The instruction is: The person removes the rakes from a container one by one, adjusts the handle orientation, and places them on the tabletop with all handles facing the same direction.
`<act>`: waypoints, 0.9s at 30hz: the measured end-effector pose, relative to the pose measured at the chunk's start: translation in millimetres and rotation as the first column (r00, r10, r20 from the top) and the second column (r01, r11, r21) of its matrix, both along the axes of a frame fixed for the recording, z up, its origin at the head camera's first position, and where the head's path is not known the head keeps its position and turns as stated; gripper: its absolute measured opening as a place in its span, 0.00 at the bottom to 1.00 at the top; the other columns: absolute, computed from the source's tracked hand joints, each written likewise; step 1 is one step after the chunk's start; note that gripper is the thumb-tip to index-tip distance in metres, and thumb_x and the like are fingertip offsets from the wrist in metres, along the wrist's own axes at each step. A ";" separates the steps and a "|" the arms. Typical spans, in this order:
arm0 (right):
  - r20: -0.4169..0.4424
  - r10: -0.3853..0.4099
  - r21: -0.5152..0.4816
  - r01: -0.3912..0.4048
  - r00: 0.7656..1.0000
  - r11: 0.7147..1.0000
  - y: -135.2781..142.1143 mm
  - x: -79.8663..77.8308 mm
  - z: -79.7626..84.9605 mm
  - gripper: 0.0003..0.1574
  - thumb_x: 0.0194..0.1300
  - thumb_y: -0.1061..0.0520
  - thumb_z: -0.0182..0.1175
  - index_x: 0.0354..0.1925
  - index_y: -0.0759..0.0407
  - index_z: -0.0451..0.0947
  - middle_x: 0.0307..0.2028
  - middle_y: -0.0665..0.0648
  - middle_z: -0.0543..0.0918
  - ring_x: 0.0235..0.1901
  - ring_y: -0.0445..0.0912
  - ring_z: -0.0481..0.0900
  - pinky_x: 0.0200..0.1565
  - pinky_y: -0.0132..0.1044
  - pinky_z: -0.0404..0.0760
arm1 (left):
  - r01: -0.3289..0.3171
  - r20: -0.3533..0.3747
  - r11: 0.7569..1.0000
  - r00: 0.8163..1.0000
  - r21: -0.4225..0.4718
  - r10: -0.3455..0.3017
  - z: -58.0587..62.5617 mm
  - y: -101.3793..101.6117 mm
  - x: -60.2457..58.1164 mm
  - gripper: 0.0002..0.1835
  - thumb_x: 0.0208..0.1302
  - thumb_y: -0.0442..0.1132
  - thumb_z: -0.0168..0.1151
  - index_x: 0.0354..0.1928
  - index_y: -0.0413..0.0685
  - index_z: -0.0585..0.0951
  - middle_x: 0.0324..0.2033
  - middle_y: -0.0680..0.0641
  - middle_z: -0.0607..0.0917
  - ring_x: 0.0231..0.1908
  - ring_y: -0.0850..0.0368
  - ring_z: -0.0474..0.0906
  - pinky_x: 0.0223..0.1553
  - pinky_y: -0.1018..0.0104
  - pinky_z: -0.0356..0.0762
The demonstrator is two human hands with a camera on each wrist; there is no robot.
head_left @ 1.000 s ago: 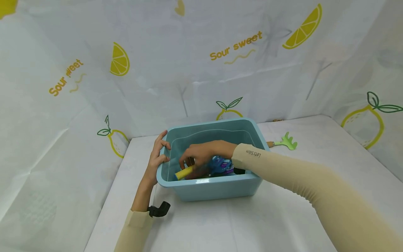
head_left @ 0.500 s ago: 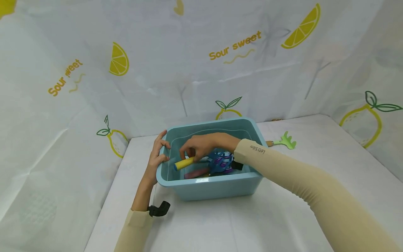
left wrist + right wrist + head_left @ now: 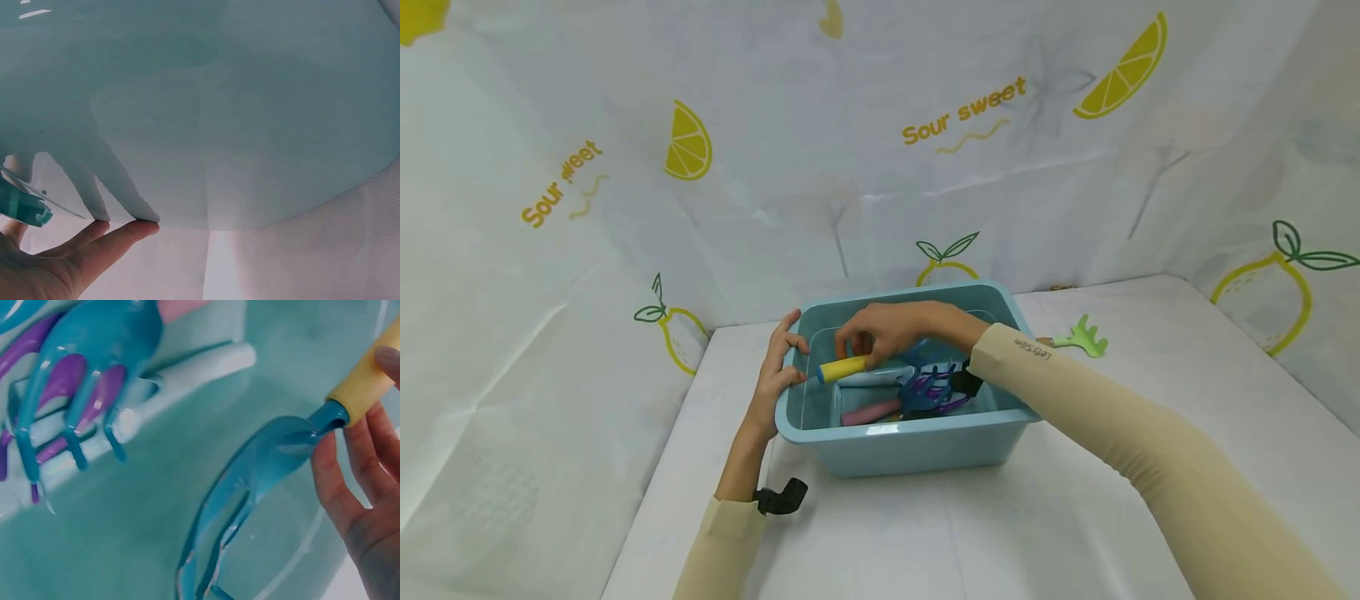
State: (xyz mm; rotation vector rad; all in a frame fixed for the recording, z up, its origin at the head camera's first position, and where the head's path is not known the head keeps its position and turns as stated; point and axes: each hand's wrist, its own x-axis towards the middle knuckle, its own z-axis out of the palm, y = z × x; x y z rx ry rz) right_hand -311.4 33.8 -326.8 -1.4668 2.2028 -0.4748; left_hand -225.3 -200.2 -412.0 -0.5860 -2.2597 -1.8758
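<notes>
My right hand [image 3: 887, 329] pinches a toy hand rake by its yellow handle [image 3: 842, 368], inside a light blue plastic tub [image 3: 910, 450]. The rake's blue head [image 3: 262, 456] hangs tines-down in the right wrist view. Below it lie another blue rake [image 3: 100, 356] with a pink handle [image 3: 870, 412], purple tines [image 3: 65, 378] and a pale blue handle [image 3: 872, 377], overlapping in a pile. My left hand [image 3: 772, 371] grips the tub's left rim, some fingertips over the edge. In the left wrist view its other fingers [image 3: 122, 240] press the outer wall.
A green hand rake [image 3: 1082, 337] with a wooden handle lies on the white table [image 3: 1187, 400], right of the tub. A white lemon-print sheet [image 3: 820, 167] hangs close behind it. A black wrist mount [image 3: 782, 497] sticks out from my left wrist.
My right hand has risen slightly towards the tub's back, lifting the yellow-handled rake off the pile. The pink handle and pale handle now show more. My left hand stays on the rim.
</notes>
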 end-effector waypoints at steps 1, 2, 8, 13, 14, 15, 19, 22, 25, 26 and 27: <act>-0.003 0.003 -0.005 -0.003 1.000 1.000 0.4 1.1 2.6 0.18 0.66 0.59 0.66 0.54 0.50 0.80 0.47 0.53 0.86 0.44 0.44 0.84 0.53 0.40 0.82 | -0.001 -0.001 1.000 1.000 0.000 0.001 0.0 0.1 0.1 0.21 0.48 0.33 0.43 0.47 0.33 0.65 0.82 0.47 0.49 0.80 0.40 0.44 0.71 0.27 0.45; -0.008 0.005 -0.010 -0.005 1.000 1.000 0.9 2.2 4.9 0.18 0.66 0.59 0.66 0.54 0.50 0.80 0.47 0.54 0.86 0.44 0.44 0.84 0.54 0.40 0.82 | -0.001 -0.002 1.000 1.000 -0.001 0.001 -0.2 -0.2 0.0 0.21 0.48 0.33 0.43 0.47 0.33 0.65 0.82 0.46 0.49 0.80 0.40 0.44 0.71 0.27 0.45; -0.023 0.006 -0.040 -0.006 1.000 0.999 3.1 8.8 20.9 0.19 0.66 0.60 0.65 0.55 0.53 0.80 0.47 0.55 0.86 0.44 0.45 0.84 0.54 0.41 0.82 | -0.001 -0.005 1.000 1.000 0.000 0.001 0.0 0.3 0.9 0.20 0.48 0.33 0.43 0.46 0.37 0.67 0.82 0.46 0.49 0.80 0.41 0.44 0.71 0.28 0.44; -0.063 0.007 -0.049 -0.010 0.998 0.999 6.1 13.5 36.6 0.19 0.66 0.61 0.65 0.55 0.53 0.79 0.48 0.57 0.87 0.46 0.47 0.85 0.56 0.44 0.82 | -0.004 -0.004 1.000 1.000 0.004 0.004 0.4 1.2 1.5 0.19 0.48 0.33 0.44 0.46 0.39 0.67 0.82 0.46 0.49 0.80 0.40 0.46 0.71 0.28 0.46; -0.069 0.008 -0.052 -0.011 0.998 0.999 7.1 14.4 40.0 0.19 0.66 0.61 0.65 0.55 0.53 0.79 0.47 0.57 0.87 0.46 0.47 0.85 0.56 0.45 0.82 | -0.003 -0.003 1.000 1.000 0.006 0.003 0.5 1.2 1.5 0.19 0.48 0.33 0.44 0.46 0.39 0.67 0.82 0.46 0.49 0.79 0.40 0.46 0.71 0.29 0.46; -0.073 0.007 -0.058 -0.011 0.997 0.998 8.2 14.9 43.1 0.19 0.66 0.61 0.65 0.55 0.54 0.79 0.47 0.57 0.87 0.45 0.47 0.84 0.56 0.45 0.82 | -0.001 -0.003 1.000 1.000 0.007 0.002 0.7 1.4 1.6 0.19 0.48 0.33 0.44 0.46 0.39 0.67 0.82 0.46 0.49 0.79 0.40 0.47 0.71 0.29 0.46; -0.094 0.003 -0.078 -0.010 0.996 0.997 14.0 17.0 55.0 0.19 0.64 0.61 0.65 0.54 0.54 0.79 0.46 0.57 0.87 0.45 0.48 0.83 0.57 0.48 0.81 | 0.005 -0.003 1.000 1.000 0.011 -0.004 0.3 1.1 0.7 0.19 0.48 0.33 0.44 0.47 0.37 0.67 0.82 0.45 0.49 0.79 0.40 0.47 0.71 0.29 0.47; -0.108 -0.008 -0.090 -0.002 0.994 0.996 20.0 18.7 63.5 0.20 0.64 0.61 0.65 0.54 0.54 0.79 0.46 0.56 0.86 0.45 0.48 0.83 0.57 0.49 0.81 | 0.003 -0.001 1.000 1.000 0.015 -0.003 -0.1 1.3 0.7 0.20 0.48 0.33 0.44 0.47 0.35 0.66 0.82 0.46 0.49 0.79 0.40 0.47 0.71 0.29 0.47; -0.126 -0.019 -0.102 0.006 0.992 0.995 27.0 20.3 71.5 0.19 0.64 0.60 0.65 0.54 0.53 0.79 0.46 0.55 0.87 0.45 0.47 0.83 0.57 0.46 0.81 | -0.001 0.002 1.000 1.000 0.018 0.001 -1.0 1.4 0.6 0.21 0.48 0.33 0.44 0.48 0.32 0.64 0.82 0.47 0.49 0.79 0.39 0.47 0.70 0.28 0.48; -0.133 -0.025 -0.105 0.011 0.991 0.994 29.6 20.6 73.9 0.19 0.64 0.60 0.65 0.54 0.53 0.79 0.45 0.54 0.87 0.45 0.47 0.83 0.56 0.45 0.81 | -0.002 0.002 1.000 1.000 0.018 0.002 -1.3 1.4 0.5 0.21 0.48 0.33 0.44 0.48 0.32 0.64 0.82 0.48 0.50 0.79 0.39 0.48 0.70 0.28 0.49; -0.136 -0.029 -0.109 0.014 0.990 0.994 32.2 21.0 76.1 0.19 0.64 0.60 0.65 0.54 0.53 0.79 0.45 0.54 0.87 0.45 0.47 0.83 0.56 0.45 0.81 | -0.002 0.002 1.000 1.000 0.017 0.002 -1.6 1.5 0.2 0.22 0.48 0.33 0.43 0.48 0.31 0.64 0.82 0.48 0.50 0.79 0.39 0.47 0.70 0.27 0.49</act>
